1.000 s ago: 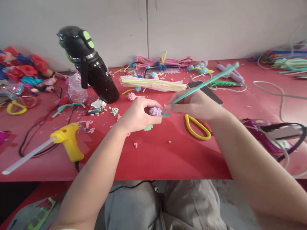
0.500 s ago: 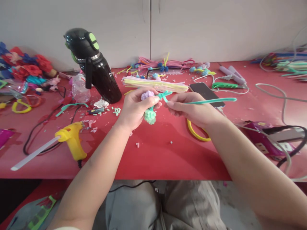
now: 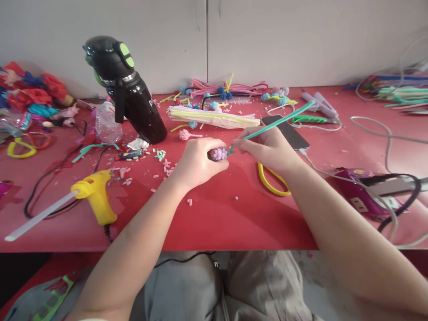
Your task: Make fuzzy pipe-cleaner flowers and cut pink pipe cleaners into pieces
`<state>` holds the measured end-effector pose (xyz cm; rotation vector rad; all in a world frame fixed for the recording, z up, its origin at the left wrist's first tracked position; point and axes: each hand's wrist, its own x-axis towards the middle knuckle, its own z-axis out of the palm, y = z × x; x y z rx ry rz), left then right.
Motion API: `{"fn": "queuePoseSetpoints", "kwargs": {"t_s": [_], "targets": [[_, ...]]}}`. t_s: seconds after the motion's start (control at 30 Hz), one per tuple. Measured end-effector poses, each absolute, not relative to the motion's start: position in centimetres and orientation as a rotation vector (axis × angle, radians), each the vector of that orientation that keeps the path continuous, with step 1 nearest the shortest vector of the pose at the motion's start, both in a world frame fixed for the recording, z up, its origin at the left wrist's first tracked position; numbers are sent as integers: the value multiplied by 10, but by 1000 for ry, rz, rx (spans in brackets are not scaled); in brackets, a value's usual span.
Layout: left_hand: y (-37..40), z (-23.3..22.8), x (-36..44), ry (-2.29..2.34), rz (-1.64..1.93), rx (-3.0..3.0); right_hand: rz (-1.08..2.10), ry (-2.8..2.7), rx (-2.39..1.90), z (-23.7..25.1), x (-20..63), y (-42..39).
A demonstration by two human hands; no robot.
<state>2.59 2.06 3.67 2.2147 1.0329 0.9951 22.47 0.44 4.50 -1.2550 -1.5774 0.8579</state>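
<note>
My left hand [image 3: 200,161] is closed around a fluffy purple pipe-cleaner flower [image 3: 220,154], whose top shows between thumb and fingers. The mint-green flower head seen earlier is hidden. A teal pipe cleaner [image 3: 281,120] runs from beside the purple flower up and right. My right hand [image 3: 262,149] pinches it near its lower end, and its long free end stands up over the phone. Short teal twisted ends lie between the two hands. Both hands are just above the red table [image 3: 207,223].
A black bottle [image 3: 140,107] stands at back left, with a yellow glue gun [image 3: 98,196] nearer. Behind my hands lie a pipe-cleaner bundle [image 3: 214,117] and a pink flower [image 3: 184,134]. Rightward are a phone [image 3: 290,133], yellow-handled scissors [image 3: 272,185], cables and a purple power strip [image 3: 361,196].
My left hand has turned and lowered, so the purple flower now faces right and the green one is out of sight. The teal pipe cleaner's free end has swung upward.
</note>
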Motion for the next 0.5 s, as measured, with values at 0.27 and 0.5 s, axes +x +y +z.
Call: {"fn": "queuePoseSetpoints", "kwargs": {"t_s": [0.27, 0.5], "targets": [[28, 41, 24, 1168, 1272, 1849, 826, -1589, -1151, 47, 214, -6], [39, 43, 14, 838, 1193, 1436, 1300, -1322, -1104, 37, 217, 0]]}}
